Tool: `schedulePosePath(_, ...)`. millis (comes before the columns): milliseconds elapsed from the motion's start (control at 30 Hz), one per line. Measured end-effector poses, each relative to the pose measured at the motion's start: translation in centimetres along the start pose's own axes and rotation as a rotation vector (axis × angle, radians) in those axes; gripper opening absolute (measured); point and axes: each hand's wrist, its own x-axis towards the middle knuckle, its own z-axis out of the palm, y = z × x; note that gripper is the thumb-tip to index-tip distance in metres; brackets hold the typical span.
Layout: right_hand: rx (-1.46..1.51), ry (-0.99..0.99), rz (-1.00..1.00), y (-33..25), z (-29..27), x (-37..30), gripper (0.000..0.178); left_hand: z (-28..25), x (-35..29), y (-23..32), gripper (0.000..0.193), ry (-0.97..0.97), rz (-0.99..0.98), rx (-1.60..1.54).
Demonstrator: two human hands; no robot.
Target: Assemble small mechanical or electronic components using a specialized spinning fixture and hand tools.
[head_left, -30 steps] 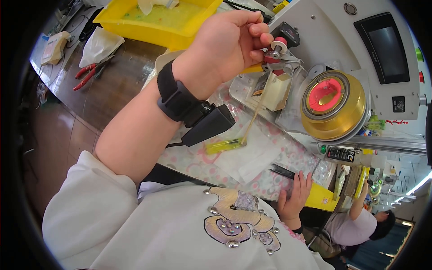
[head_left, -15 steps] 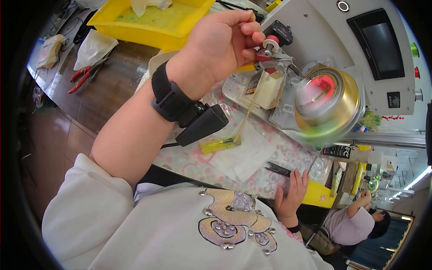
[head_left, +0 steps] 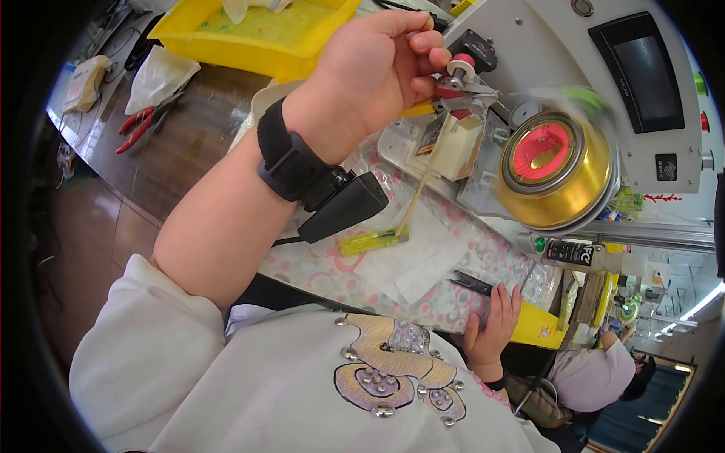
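Note:
My left hand [head_left: 381,68], its wrist strapped with a black band and device [head_left: 328,185], is raised beside a small red-and-white wheel [head_left: 459,69] on a machine. Its fingers curl inward; whatever they pinch is hidden behind them. To the right of that wheel sits a gold drum [head_left: 555,185] with a pink ring [head_left: 541,151] in its top. A green-tinged blur shows at the drum's far side. My right hand [head_left: 492,328] rests at the table's near edge with fingers stretched out, beside a slim black tool [head_left: 472,283].
A yellow-green tube [head_left: 374,240] and a thin wooden stick [head_left: 421,185] lie near white paper [head_left: 411,264]. A small open box [head_left: 457,147] stands by the drum. Farther left are red-handled pliers [head_left: 140,128] and a yellow tray [head_left: 257,49]. Another person [head_left: 596,374] sits at right.
The green-tinged blur has gone from the drum's near side to its far side, and the drum looks sharper. The machine's ringed button looks duller. Both hands keep nearly the same pose.

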Motion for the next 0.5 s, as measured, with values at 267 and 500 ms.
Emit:
schedulePosePath(267, 0.001, -0.009, 0.003, -0.13, -0.06, 0.04, 0.05, 0.16, -0.19, -0.17, 0.023, -0.016, 0.019, -0.007)
schedulePosePath(500, 0.007, 0.002, 0.004, -0.09, -0.09, -0.01, 0.049, 0.29, -0.02, -0.2, 0.021, -0.025, 0.001, -0.021)
